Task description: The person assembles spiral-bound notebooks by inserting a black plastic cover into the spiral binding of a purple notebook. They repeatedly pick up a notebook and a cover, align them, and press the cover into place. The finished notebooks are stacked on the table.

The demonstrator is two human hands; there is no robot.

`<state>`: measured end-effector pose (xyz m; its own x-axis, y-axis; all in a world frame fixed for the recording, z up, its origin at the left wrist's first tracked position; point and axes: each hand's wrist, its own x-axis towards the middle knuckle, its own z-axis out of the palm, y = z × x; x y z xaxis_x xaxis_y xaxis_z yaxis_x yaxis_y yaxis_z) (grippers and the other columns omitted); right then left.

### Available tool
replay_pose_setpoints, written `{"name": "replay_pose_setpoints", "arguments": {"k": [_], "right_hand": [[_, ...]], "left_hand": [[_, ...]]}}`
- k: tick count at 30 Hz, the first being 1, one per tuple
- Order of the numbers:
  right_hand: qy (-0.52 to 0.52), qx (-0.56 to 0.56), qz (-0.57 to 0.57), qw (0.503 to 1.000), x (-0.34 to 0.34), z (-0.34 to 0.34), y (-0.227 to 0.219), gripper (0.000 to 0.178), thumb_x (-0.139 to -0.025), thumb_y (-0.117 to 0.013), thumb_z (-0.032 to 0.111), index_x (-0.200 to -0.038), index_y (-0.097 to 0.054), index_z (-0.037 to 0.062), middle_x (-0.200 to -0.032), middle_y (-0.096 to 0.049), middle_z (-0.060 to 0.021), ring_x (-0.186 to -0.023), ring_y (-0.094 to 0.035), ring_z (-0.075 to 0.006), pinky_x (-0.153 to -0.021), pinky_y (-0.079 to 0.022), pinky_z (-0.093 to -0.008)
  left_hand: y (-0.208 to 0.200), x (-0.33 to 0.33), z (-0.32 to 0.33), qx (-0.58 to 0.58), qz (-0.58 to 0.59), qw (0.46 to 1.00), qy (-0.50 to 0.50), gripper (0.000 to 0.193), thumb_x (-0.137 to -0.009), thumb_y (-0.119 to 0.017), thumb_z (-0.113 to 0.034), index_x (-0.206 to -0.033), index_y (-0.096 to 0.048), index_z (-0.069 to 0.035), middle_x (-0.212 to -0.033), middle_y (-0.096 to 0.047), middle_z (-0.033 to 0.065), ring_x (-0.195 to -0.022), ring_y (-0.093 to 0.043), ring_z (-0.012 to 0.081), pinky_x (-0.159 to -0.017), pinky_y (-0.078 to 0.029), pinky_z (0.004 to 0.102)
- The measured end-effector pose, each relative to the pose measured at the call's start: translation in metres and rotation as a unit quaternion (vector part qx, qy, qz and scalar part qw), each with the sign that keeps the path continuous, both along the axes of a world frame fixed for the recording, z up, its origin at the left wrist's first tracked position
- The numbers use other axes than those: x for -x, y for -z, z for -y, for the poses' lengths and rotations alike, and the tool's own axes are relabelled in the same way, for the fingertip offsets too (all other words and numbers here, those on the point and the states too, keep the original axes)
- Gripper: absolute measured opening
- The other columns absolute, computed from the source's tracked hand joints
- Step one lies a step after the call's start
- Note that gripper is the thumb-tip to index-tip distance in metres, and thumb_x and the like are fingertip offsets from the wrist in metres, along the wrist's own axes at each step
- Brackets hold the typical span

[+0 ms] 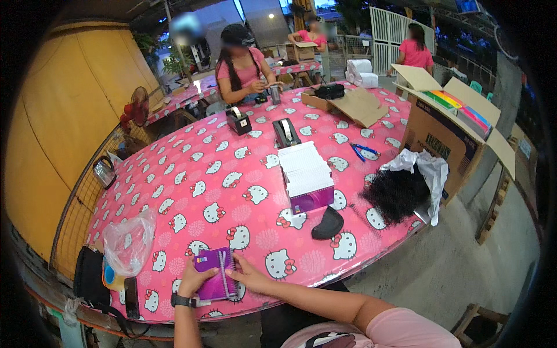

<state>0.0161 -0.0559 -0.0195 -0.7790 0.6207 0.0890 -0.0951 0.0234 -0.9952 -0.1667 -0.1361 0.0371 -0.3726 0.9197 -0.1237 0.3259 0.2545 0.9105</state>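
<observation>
Head view: the left hand [198, 281] and right hand [252, 276] hold a purple notebook [209, 262] between them, apparently steadying it; next likely calls for even pressure.

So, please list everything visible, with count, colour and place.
Tables: at least 2, pink, centre and behind
Spiral notebook: at least 1, purple, near edge
Notebook stack: 1, white and purple, centre
Tape dispensers: 2, black, beyond stack
Tool: 1, blue, right of stack
Curved pad: 1, black, nearer than stack
Bristly bundle: 1, black, right
Cartons: at least 2, brown, right and background
Plastic bag: 1, clear, left
Kettle: 1, silver, left edge
Other people: 3, pink tops, background
Left hand: 1, on notebook
Right hand: 1, on notebook
</observation>
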Motion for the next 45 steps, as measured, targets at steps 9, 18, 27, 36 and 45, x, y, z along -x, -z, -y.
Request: {"name": "replay_pose_setpoints", "arguments": {"k": [9, 18, 27, 36, 45], "right_hand": [[0.154, 0.023, -0.148, 0.977, -0.051, 0.001, 0.001, 0.077, -0.084, -0.066, 0.02, -0.142, -0.02, -0.0008, -0.138, -0.035, -0.018, -0.132, -0.03, -0.0238, -0.109, -0.023, -0.0367], [0.398, -0.181, -0.058, 0.898, -0.246, 0.014, -0.064, 0.071, -0.083, -0.065, 0.013, -0.138, -0.022, -0.0033, -0.125, -0.045, -0.0168, -0.116, -0.045, -0.0232, -0.1, -0.034, -0.0346], [0.593, -0.18, -0.078, 0.781, -0.264, 0.001, -0.028, 0.069, -0.07, -0.076, 0.007, -0.126, -0.036, 0.0003, -0.112, -0.05, -0.0152, -0.099, -0.053, -0.0212, -0.087, -0.044, -0.034], [0.591, -0.226, -0.022, 0.774, -0.271, -0.005, -0.006, 0.072, -0.069, -0.079, 0.011, -0.123, -0.034, 0.0006, -0.111, -0.049, -0.012, -0.102, -0.051, -0.0203, -0.09, -0.042, -0.0336], [0.598, -0.243, -0.032, 0.763, -0.271, -0.003, 0.008, 0.072, -0.071, -0.08, 0.014, -0.122, -0.033, -0.0014, -0.104, -0.055, -0.0133, -0.097, -0.056, -0.0197, -0.086, -0.046, -0.033]], "left_hand": [[-0.015, -0.108, -0.007, -0.094, 0.322, 0.942, -0.026, 0.04, -0.075, -0.068, 0.001, -0.112, -0.054, -0.001, -0.101, -0.063, 0.0061, -0.088, -0.062, 0.0168, -0.081, -0.05, 0.031], [-0.019, -0.247, -0.123, -0.1, 0.291, 0.858, 0.412, 0.069, -0.061, -0.082, 0.002, -0.122, -0.049, 0.0, -0.11, -0.061, 0.0059, -0.099, -0.058, 0.0153, -0.088, -0.048, 0.0317], [0.025, -0.306, -0.177, -0.003, 0.255, 0.828, 0.5, 0.098, -0.054, -0.08, 0.002, -0.138, -0.032, -0.007, -0.118, -0.049, 0.0034, -0.11, -0.047, 0.0162, -0.095, -0.04, 0.0308], [0.035, -0.304, -0.182, 0.013, 0.282, 0.79, 0.544, 0.082, -0.055, -0.076, 0.006, -0.129, -0.042, -0.002, -0.113, -0.056, 0.0036, -0.104, -0.052, 0.0145, -0.092, -0.043, 0.0316], [0.038, -0.307, -0.174, -0.002, 0.248, 0.808, 0.535, 0.062, -0.058, -0.073, 0.007, -0.116, -0.052, -0.001, -0.104, -0.061, 0.0039, -0.094, -0.057, 0.0135, -0.081, -0.049, 0.0302]]}}
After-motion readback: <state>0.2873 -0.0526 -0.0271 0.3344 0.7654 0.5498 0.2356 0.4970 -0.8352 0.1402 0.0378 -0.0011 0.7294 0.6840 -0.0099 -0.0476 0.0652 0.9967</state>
